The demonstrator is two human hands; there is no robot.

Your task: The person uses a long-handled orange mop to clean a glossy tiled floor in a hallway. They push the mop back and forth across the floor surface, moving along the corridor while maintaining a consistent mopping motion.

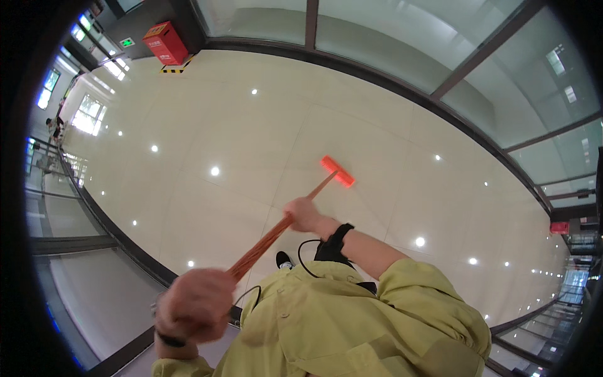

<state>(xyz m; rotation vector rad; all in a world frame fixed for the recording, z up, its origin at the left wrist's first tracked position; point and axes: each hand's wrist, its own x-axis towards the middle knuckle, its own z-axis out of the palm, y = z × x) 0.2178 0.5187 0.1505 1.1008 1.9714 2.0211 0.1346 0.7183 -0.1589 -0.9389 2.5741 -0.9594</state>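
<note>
A long reddish-brown handle (261,246) runs from the lower left up to a bright red brush head (338,171), which rests on the glossy tiled floor (226,127). My left hand (195,304) is closed around the upper end of the handle, close to the camera and a little blurred. Farther down the handle, my right hand (304,214) grips it, a black band on that wrist. The brush head lies beyond my right hand, and its underside is hidden.
Glass partitions with dark frames (377,89) line the far side and the left. A red box (166,43) stands by striped floor tape at the upper left. A person (55,128) is far off at the left edge. My shoe (283,259) shows below the hands.
</note>
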